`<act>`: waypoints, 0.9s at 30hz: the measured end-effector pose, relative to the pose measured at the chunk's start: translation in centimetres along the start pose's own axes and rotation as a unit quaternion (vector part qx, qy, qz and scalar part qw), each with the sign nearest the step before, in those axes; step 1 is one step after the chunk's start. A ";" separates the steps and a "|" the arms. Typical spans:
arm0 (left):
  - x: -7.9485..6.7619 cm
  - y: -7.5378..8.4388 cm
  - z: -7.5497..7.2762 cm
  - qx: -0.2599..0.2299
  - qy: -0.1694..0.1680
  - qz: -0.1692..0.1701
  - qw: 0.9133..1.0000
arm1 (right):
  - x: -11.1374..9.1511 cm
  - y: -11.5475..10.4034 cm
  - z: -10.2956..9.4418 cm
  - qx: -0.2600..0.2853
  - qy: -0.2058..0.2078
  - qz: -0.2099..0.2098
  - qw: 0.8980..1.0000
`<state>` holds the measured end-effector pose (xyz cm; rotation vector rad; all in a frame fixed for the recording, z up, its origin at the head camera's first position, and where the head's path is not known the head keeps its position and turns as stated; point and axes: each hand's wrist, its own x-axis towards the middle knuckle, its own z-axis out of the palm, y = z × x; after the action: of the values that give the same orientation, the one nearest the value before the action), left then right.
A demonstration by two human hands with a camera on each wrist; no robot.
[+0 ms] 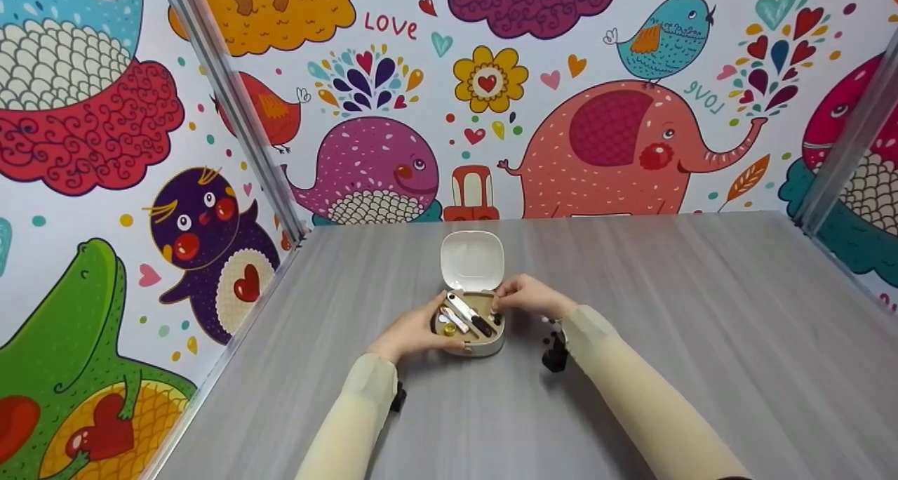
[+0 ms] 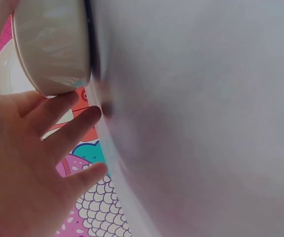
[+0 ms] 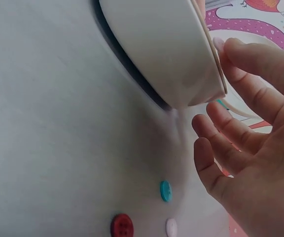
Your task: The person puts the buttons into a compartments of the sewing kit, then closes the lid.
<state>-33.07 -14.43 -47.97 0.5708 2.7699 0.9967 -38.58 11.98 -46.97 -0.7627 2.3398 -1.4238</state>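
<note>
The white box (image 1: pixel 479 350) stands upright on the grey desk (image 1: pixel 351 290), its lid (image 1: pixel 472 260) raised at the far side. Inside, a tan insert carries a white-and-black tool (image 1: pixel 470 314), set diagonally, and a gold piece (image 1: pixel 450 330). Left hand (image 1: pixel 412 331): fingers grasp the box around its left side, thumb at the front. Right hand (image 1: pixel 537 297): thumb and forefinger meet at the right rim; whether they hold anything cannot be told. Below this hand, a red button (image 3: pixel 122 226), a teal button (image 3: pixel 165 191) and a pale button (image 3: pixel 171 227) lie on the desk.
</note>
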 end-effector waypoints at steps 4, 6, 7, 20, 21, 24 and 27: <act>0.0 0.0 0.0 0.001 -0.002 -0.001 1.000 | 0.1 0.0 0.4 0.014 0.009 0.011 1.000; -0.1 0.1 -0.1 0.004 -0.003 -0.003 1.000 | 0.1 0.0 0.6 0.014 0.011 0.012 1.000; -0.1 0.1 -0.1 0.006 -0.004 -0.005 1.000 | 0.3 0.0 0.7 0.015 0.009 0.012 1.000; 0.0 0.1 0.0 0.003 -0.004 -0.007 1.000 | 0.8 0.7 1.3 0.013 -0.006 -0.022 1.000; 0.0 0.1 0.0 0.001 -0.004 -0.007 1.000 | 0.8 0.7 1.3 0.010 -0.004 -0.024 1.000; 0.0 0.2 0.0 -0.003 -0.003 -0.007 1.000 | 0.9 0.7 1.4 0.001 0.003 -0.020 1.000; 0.0 0.2 0.0 -0.006 -0.004 -0.005 1.000 | 0.9 0.6 1.6 -0.010 0.012 -0.014 1.000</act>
<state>-33.01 -14.32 -47.85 0.5565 2.7561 1.0057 -38.66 10.54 -48.17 -0.7913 2.3725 -1.4314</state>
